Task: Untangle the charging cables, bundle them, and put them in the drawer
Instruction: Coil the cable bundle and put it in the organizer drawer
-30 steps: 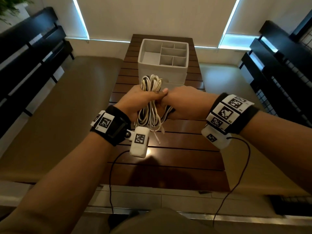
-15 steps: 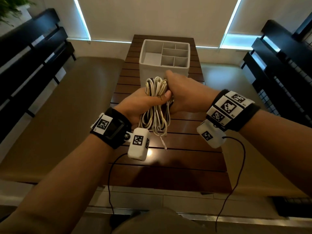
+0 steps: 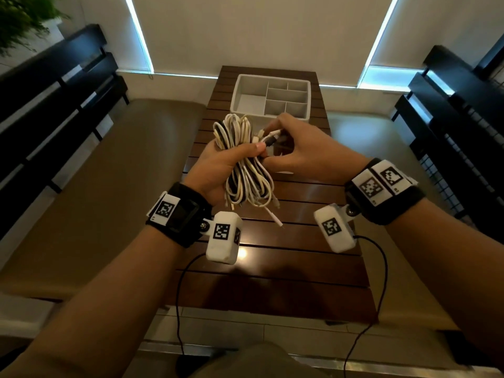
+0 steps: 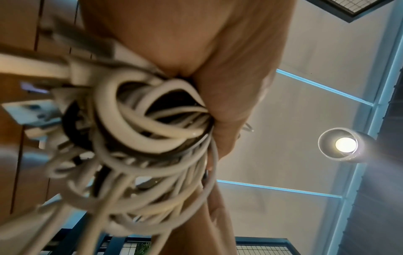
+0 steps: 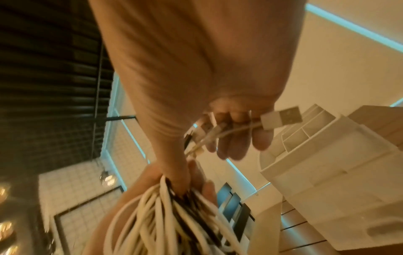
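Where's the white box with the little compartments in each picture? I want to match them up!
Head view: the white box stands at the far end of the wooden table, beyond both hands.
Left wrist view: not in it that I can tell; blurry cables fill that side.
Right wrist view: at the right edge, past the fingers.
Shared landmark: the cable bundle.

A narrow table of dark brown wooden slats runs up the middle of the frame. Tan cushioned benches sit along its left and right sides, each backed by black slatted railings. Across the top, pale roller blinds cover the windows, with thin strips of blue-white daylight at their edges. A green plant fills the upper left corner. A round ceiling lamp glows overhead.
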Tool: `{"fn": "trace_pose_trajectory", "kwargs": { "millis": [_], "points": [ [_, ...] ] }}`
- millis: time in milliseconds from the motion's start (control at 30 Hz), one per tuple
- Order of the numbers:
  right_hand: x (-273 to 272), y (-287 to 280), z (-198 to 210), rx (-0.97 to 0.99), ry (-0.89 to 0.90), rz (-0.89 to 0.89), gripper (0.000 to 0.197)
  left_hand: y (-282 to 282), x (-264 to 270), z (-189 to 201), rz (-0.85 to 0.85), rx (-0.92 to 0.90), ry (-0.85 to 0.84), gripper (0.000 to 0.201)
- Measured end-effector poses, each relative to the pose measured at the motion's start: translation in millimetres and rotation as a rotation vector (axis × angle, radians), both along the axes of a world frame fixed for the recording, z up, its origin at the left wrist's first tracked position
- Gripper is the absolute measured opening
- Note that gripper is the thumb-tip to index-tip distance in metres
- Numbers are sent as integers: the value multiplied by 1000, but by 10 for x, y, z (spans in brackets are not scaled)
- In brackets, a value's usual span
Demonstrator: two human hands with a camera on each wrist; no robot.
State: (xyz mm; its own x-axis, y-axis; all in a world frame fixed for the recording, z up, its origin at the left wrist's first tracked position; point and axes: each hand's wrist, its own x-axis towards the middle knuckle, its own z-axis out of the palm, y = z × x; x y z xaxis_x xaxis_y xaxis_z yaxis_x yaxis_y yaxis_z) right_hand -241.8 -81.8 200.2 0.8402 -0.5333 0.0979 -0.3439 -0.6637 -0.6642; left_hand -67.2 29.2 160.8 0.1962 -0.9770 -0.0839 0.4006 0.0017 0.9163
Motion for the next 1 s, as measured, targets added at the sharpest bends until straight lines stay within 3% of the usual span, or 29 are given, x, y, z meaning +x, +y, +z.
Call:
{"fn": "trace_pose_trajectory", "kwargs": {
  "millis": [67,200,367,533,700,800,900,1000],
  "points": [
    [-105,-4,-29,87,-2,-23,57,9,10,-5,6,-2,55,2],
    [-249,58,-204,290,-133,-166,23,34,99,-44,28,-2,115,6],
    [-63,263,-340,493,-427,-315,25,-52,-64,-69,109,16,-11,7],
    [75,378,-424,193,-300,-253,28,-138,-201,-116,113,-23,8,17],
    [31,397,-414,128,-83,-194,28,-136,-205,-159,159,-13,-40,29],
    [-10,477,-382,231,-97,-157,32,-120,-216,-184,203,-40,-116,29],
    [58,535,-413,504,-256,-182,35,-117,-235,-168,225,-62,-118,23],
    [160,599,-503,409,-222,-128,55,-137,-250,-123,235,-68,-75,20]
  ]
}}
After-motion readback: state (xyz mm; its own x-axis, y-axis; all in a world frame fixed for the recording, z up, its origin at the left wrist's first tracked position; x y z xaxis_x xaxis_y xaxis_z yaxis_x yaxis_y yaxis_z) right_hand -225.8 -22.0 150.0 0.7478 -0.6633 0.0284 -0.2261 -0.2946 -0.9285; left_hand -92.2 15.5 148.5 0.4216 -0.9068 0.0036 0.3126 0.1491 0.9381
